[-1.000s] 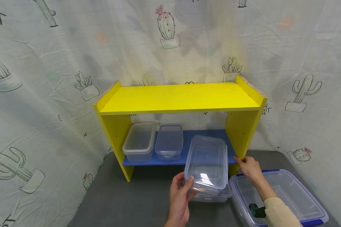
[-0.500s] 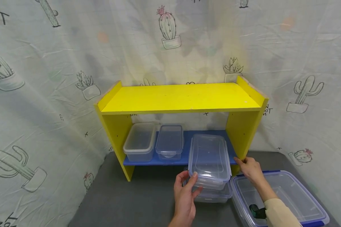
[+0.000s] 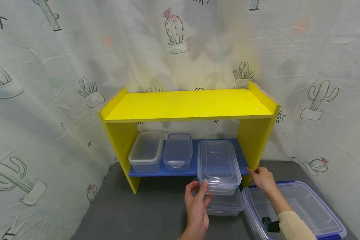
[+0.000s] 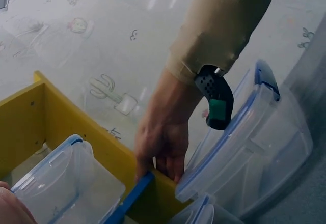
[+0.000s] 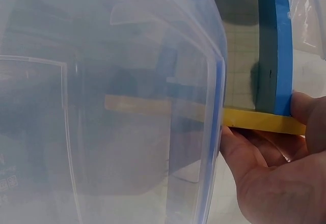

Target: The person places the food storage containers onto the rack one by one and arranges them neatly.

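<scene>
My left hand (image 3: 196, 208) holds a clear lidded food container (image 3: 218, 163) by its near left corner, thumb on the lid's front edge. The container sits over the right part of the blue shelf board (image 3: 156, 174), and its near end juts past the front edge. My right hand (image 3: 264, 181) grips the front edge of the yellow side panel (image 3: 259, 143), where the blue board meets it. In the right wrist view the fingers of my right hand (image 5: 280, 168) lie behind that yellow panel (image 5: 262, 120), with the thumb near the blue edge.
On the blue board's left stand a white-lidded container (image 3: 145, 151) and a smaller clear container (image 3: 177, 151). Another clear container (image 3: 226, 204) rests on the grey table (image 3: 132, 213) below the held one. A large blue-clipped container (image 3: 306, 206) lies under my right forearm.
My left hand has moved the clear container farther back and straightened it over the blue board. The right hand keeps its grip on the side panel.
</scene>
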The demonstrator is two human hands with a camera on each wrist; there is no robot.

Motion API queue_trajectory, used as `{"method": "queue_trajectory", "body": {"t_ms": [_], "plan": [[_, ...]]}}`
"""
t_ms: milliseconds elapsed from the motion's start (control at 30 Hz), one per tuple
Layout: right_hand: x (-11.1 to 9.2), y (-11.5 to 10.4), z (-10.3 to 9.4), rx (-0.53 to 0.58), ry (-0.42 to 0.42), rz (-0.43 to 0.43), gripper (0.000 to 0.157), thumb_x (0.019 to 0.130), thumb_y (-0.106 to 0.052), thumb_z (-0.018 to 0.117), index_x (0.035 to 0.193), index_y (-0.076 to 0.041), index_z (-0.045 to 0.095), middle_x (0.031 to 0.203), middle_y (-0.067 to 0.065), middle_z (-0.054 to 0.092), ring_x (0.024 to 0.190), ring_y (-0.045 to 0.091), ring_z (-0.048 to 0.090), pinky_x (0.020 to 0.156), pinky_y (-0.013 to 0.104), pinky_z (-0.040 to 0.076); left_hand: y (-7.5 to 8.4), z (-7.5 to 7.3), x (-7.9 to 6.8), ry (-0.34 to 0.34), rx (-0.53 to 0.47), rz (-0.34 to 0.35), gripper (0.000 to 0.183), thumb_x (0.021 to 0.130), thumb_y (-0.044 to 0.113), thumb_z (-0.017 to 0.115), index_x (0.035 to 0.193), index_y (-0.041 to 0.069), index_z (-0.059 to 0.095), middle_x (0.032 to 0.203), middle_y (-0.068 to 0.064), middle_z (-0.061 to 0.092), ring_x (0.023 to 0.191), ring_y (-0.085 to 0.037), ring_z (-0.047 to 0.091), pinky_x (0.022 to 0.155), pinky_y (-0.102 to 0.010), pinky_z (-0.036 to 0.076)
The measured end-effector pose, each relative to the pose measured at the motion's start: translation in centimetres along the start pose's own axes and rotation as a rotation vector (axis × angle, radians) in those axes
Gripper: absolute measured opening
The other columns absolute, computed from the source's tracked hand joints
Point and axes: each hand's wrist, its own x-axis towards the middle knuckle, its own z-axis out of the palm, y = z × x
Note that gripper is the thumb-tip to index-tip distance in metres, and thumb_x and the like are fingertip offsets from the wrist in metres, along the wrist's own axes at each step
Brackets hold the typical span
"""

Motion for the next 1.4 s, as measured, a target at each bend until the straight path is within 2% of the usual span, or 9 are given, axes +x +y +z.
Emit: {"method": "queue_trajectory", "body": {"t_ms": [200,367,433,600,733,867,1133,1300,1400], "plan": [[-0.1,0.1,0.0,-0.002,0.001,0.002,0.053,0.097,-0.050,0.052,0.095,0.002,0.060,0.073,0.009,0.059,0.063,0.018,0.050,0.054,0.031,0.037,-0.3,-0.5,0.3,-0.047,-0.029,-0.004,0.032,0.090,0.020,0.067,0.107,0.005,0.045,0.103,-0.004,0.046,0.100,-0.018,0.053,0.086,-0.049,0.053],[0.0,0.3,-0.2,-0.011,0.007,0.003,0.054,0.097,-0.051,0.050,0.095,0.002,0.060,0.073,0.008,0.059,0.063,0.018,0.050,0.054,0.031,0.038,-1.1,-1.4,-0.3,-0.048,0.130,0.093,0.029,0.092,0.019,0.062,0.113,0.004,0.047,0.110,-0.006,0.048,0.107,-0.018,0.050,0.089,-0.040,0.051],[0.0,0.3,-0.3,-0.017,0.006,0.004,0.052,0.098,-0.050,0.050,0.095,0.002,0.059,0.072,0.007,0.057,0.062,0.018,0.049,0.053,0.031,0.037,-1.7,-1.9,-0.8,-0.056,0.279,0.298,0.026,0.091,0.010,0.061,0.113,0.004,0.049,0.114,-0.009,0.049,0.109,-0.018,0.050,0.091,-0.032,0.049],[0.0,0.1,-0.5,-0.024,0.001,0.003,0.055,0.098,-0.050,0.049,0.098,0.004,0.059,0.072,0.006,0.056,0.061,0.018,0.048,0.053,0.031,0.037,-2.6,-2.7,-1.1,-0.110,0.702,1.010,0.034,0.079,-0.006,0.065,0.109,0.008,0.061,0.123,-0.015,0.053,0.119,-0.024,0.052,0.102,-0.027,0.042],[0.0,-0.1,-0.6,-0.024,0.003,0.000,0.055,0.098,-0.050,0.049,0.100,0.005,0.059,0.074,0.009,0.058,0.063,0.019,0.049,0.054,0.031,0.037,-2.3,-2.6,-0.9,-0.242,0.896,1.253,0.034,0.080,0.004,0.065,0.113,0.014,0.065,0.133,-0.014,0.054,0.130,-0.034,0.047,0.103,-0.045,0.045],[0.1,-0.1,-0.5,-0.032,-0.005,0.002,0.053,0.098,-0.050,0.049,0.098,0.003,0.059,0.073,0.008,0.057,0.061,0.018,0.049,0.053,0.030,0.037,-2.3,-2.5,-1.0,-0.274,1.028,1.327,0.033,0.084,0.012,0.064,0.117,0.014,0.067,0.139,-0.013,0.054,0.134,-0.042,0.042,0.103,-0.054,0.042],[0.2,-0.1,-0.4,-0.031,0.000,0.003,0.056,0.098,-0.051,0.048,0.099,0.004,0.059,0.072,0.008,0.057,0.060,0.018,0.048,0.052,0.031,0.037,-2.6,-2.0,-1.1,-0.280,1.312,1.314,0.042,0.086,0.029,0.066,0.126,0.016,0.065,0.152,-0.010,0.042,0.138,-0.054,0.030,0.119,-0.044,-0.015],[0.0,0.0,-0.2,-0.018,0.000,0.015,0.061,0.097,-0.054,0.048,0.103,0.006,0.060,0.079,0.012,0.062,0.065,0.019,0.052,0.055,0.031,0.039,-2.8,-1.8,-1.0,-0.314,1.389,1.227,0.051,0.081,0.032,0.072,0.129,0.017,0.063,0.157,-0.008,0.034,0.141,-0.054,0.025,0.117,-0.045,-0.019],[-0.1,0.0,0.0,-0.015,-0.010,0.029,0.062,0.097,-0.054,0.048,0.107,0.006,0.059,0.081,0.013,0.062,0.067,0.020,0.053,0.056,0.031,0.040,-2.8,-1.5,-0.9,-0.319,1.397,1.163,0.053,0.081,0.032,0.074,0.131,0.017,0.062,0.159,-0.006,0.031,0.143,-0.052,0.023,0.117,-0.063,0.001]]}}
